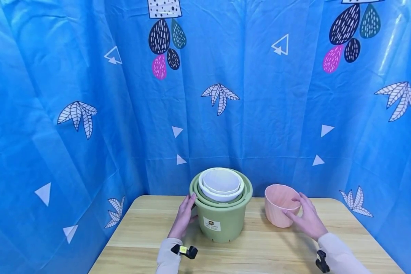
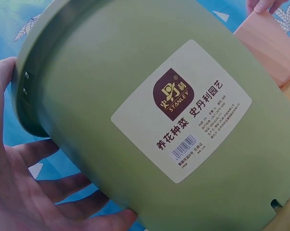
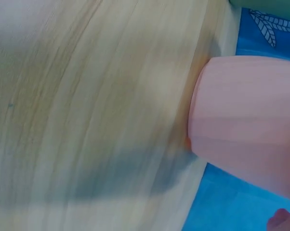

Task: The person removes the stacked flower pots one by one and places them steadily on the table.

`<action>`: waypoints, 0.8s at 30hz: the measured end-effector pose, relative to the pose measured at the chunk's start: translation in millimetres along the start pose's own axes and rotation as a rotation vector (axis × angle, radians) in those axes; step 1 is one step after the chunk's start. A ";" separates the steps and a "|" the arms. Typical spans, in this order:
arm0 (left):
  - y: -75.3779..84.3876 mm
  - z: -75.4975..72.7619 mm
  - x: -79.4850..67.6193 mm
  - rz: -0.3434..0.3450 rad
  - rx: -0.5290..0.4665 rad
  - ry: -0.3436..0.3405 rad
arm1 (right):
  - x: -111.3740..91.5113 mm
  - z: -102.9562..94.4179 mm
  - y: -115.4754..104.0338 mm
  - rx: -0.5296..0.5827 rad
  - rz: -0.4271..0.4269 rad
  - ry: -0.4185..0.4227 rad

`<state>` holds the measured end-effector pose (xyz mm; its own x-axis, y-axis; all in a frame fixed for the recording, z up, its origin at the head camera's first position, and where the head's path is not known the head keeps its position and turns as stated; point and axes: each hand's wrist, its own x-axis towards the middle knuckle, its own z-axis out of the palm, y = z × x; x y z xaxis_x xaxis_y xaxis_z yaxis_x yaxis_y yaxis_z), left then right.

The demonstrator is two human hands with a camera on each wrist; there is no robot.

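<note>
A large green flower pot (image 1: 222, 224) stands upright on the table with another green pot (image 1: 195, 196) and white pots (image 1: 222, 182) nested inside it. My left hand (image 1: 183, 217) holds its left side. In the left wrist view, one digit of this hand meets the rim while the other fingers lie along the wall below, beside a white label (image 2: 183, 110). To the right is a smaller pink flower pot (image 1: 277, 213), its mouth facing up. My right hand (image 1: 308, 219) grips the pink pot across its rim, thumb on the near side and fingers on the far side.
The wooden table (image 1: 246, 255) has rounded back corners. Blue patterned curtain (image 1: 260, 125) hangs close behind the pots and along both sides. A gap of bare wood separates the green pot from the pink one.
</note>
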<state>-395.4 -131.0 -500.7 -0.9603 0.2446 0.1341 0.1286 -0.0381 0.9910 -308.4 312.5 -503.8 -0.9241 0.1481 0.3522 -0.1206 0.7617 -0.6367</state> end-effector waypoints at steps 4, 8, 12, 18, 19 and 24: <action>0.1 -0.8 -0.6 0.000 0.001 0.003 | 0.9 4.9 -7.4 -0.024 -0.054 0.031; 0.8 -0.5 -0.5 0.000 -0.002 0.003 | 0.6 10.3 -14.0 -0.049 -0.127 0.104; 1.3 0.3 -0.2 0.001 -0.007 -0.001 | -1.0 13.8 -20.8 -0.059 -0.177 0.143; 1.9 0.5 0.1 0.002 -0.001 -0.004 | 1.2 18.8 -32.6 -0.048 -0.293 0.205; 2.2 0.5 0.1 0.001 -0.001 -0.003 | 2.3 19.5 -35.7 -0.043 -0.313 0.216; 0.6 -0.9 0.9 -0.007 -0.011 0.002 | 10.8 21.0 -58.0 -0.024 -0.379 0.228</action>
<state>-396.4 -131.7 -500.0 -0.9617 0.2425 0.1275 0.1196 -0.0473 0.9917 -319.1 256.7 -477.5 -0.7123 -0.0107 0.7018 -0.4244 0.8029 -0.4186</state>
